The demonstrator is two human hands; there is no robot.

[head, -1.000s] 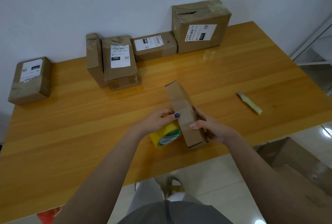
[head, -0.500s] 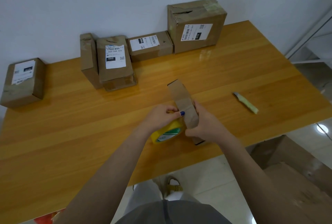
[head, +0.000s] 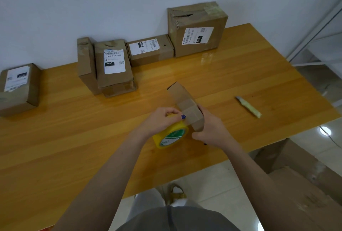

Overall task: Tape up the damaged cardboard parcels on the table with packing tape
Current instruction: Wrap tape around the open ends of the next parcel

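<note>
Gripping the tape roll (head: 172, 134) in my left hand (head: 161, 121), I clasp the narrow parcel (head: 185, 101) in my right hand (head: 211, 130); its length runs away, roll on its left.

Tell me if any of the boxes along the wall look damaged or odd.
The large box at the back right has a ragged tear across its top and crumpled tape. The 060-labelled parcel lies tilted atop a lower box, top creased.

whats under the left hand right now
A yellow packing tape roll, gripped from above; its green-printed side shows. The left hand covers the roll's top, and the right hand hides the small parcel's near end.
</note>
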